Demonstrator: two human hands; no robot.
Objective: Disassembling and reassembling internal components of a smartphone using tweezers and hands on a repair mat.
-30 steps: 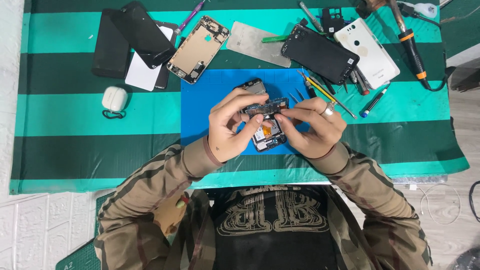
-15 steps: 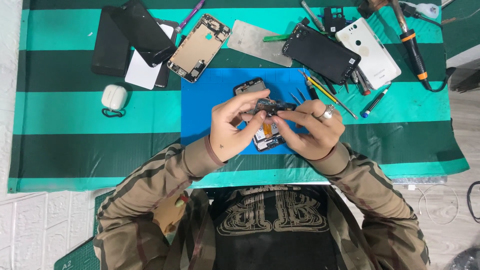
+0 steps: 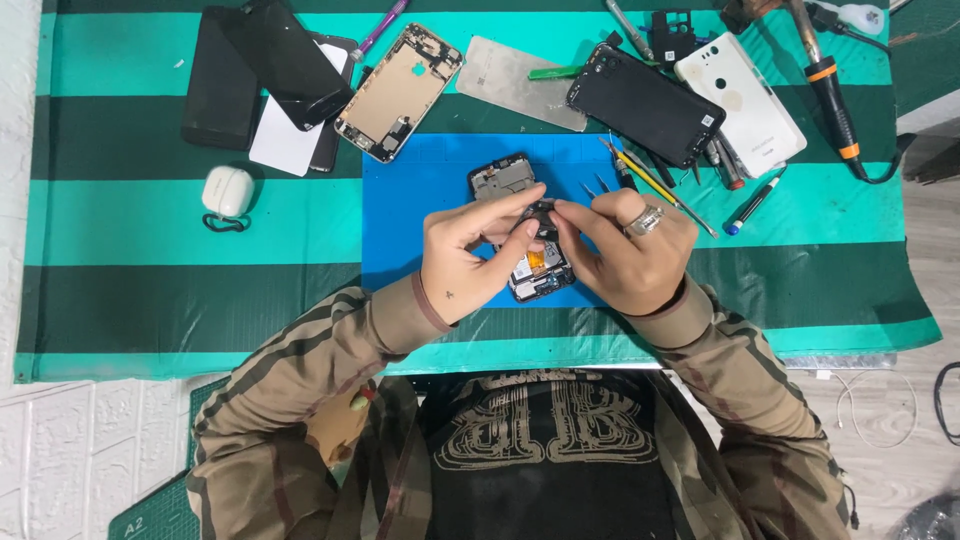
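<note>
Opened phone [image 3: 525, 225] on blue mat [image 3: 420, 190], long axis running away from wearer, left hand [image 3: 462, 262] and right hand [image 3: 625, 250] each in closed grip on it

Middle of the opened phone [image 3: 527, 262] hidden under the left hand [image 3: 462, 262] and right hand [image 3: 622, 252]. Small dark part [image 3: 541, 213] pinched between fingertips, too small to identify. Soldering iron [image 3: 826, 78] cut off at the top edge. Lower body cropped by the bottom edge.
</note>
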